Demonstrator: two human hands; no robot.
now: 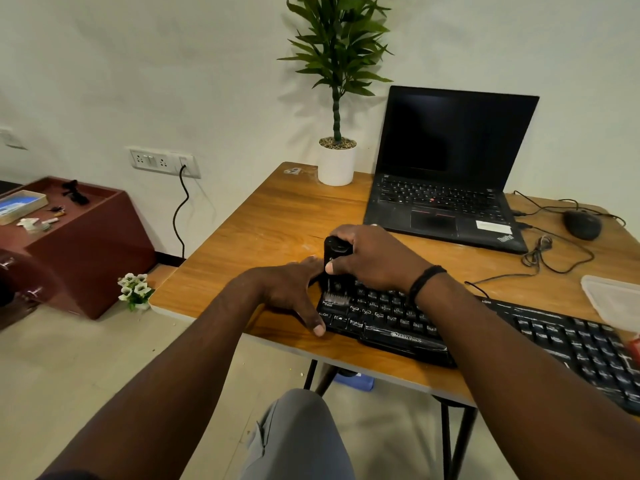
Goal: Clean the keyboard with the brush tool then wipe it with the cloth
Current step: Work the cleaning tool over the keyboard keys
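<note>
Keyboard [485, 327] rt end cropped, bristles [334, 299] prob. blurred

The keyboard [485, 327] lay at lower right on the table [277, 216], laptop [446, 188] above it, plant [337, 161] left of that.

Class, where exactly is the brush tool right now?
In the head view, the right hand holds the brush tool upright, bristles on the keyboard's left-end keys.

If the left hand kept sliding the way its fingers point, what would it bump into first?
The left hand points away across the table, its fingertips already at the brush tool gripped by the right hand. It would probably meet the brush tool first; depth there is unclear.
</note>
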